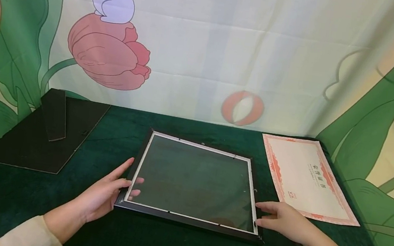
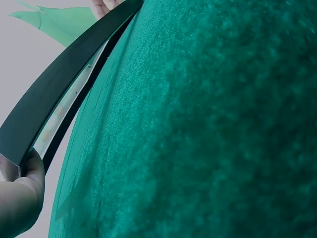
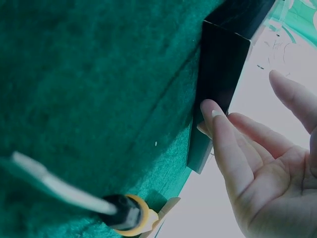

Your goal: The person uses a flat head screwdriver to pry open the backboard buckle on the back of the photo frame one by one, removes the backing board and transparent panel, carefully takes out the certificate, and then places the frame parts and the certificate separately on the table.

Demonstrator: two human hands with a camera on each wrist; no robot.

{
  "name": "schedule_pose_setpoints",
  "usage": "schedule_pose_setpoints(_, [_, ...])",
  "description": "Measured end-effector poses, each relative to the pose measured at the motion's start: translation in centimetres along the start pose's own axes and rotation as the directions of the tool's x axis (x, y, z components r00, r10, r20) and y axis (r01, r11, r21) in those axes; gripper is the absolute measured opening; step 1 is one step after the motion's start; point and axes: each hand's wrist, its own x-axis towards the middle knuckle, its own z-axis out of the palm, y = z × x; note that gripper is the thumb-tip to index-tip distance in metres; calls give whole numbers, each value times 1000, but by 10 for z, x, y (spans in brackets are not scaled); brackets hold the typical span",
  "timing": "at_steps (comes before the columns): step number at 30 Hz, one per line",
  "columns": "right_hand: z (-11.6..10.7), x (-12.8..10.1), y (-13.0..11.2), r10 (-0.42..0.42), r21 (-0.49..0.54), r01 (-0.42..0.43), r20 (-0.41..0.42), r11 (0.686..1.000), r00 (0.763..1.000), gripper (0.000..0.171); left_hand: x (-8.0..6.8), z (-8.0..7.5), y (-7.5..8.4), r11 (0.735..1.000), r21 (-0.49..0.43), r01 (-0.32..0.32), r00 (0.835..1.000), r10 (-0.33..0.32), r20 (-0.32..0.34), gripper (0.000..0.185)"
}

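Note:
A black picture frame (image 1: 189, 218) with a glass pane lies flat on the dark green cloth in the middle of the table. My left hand (image 1: 103, 198) rests at its near left corner, thumb pointing up along the side and fingertips lying over the edge onto the glass. In the left wrist view a finger of the left hand (image 2: 22, 193) touches the frame (image 2: 64, 84) at its corner. My right hand (image 1: 288, 224) is at the near right corner with straight fingers against the rim. The right wrist view shows the right hand's fingertips (image 3: 213, 111) touching the frame's side (image 3: 220, 74).
A black backing board (image 1: 28, 137) with a fold-out stand (image 1: 54, 113) lies at the left. A certificate (image 1: 306, 178) with a red border lies to the right of the frame. A thin cable (image 3: 59, 191) runs by my right wrist. A printed backdrop hangs behind the table.

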Motion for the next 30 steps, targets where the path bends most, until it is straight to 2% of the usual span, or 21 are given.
schedule_pose_setpoints(7, [0,1,-3,2,0,-2,-11,1000,1000,53,0,-3,0,999,39,-5,999,4,49,53])
schedule_pose_setpoints(13, [0,0,-5,14,-2,-14,-11,1000,1000,53,1,-1,-3,983,180,-17,999,11,31,45])
schedule_pose_setpoints(15, [1,1,-4,21,-22,-22,-31,1000,999,52,1,1,-3,965,263,-4,1000,8,-13,47])
schedule_pose_setpoints(17, [2,2,-2,25,-41,-28,-61,999,998,49,1,3,-5,934,358,0,999,16,-43,47])
schedule_pose_setpoints(20, [5,5,-2,45,-73,-55,-126,996,991,45,0,6,-7,865,502,-8,996,54,-77,43])
schedule_pose_setpoints(22, [6,5,-3,60,-76,-72,-152,994,987,43,-2,9,-8,831,555,-32,994,84,-68,39])
schedule_pose_setpoints(26, [4,0,-6,66,-75,-79,-164,994,984,45,-8,13,-8,804,593,-27,994,86,-70,37])
schedule_pose_setpoints(30, [3,-6,-8,53,-45,-59,-126,997,991,47,-15,15,-11,785,620,-3,996,56,-67,36])
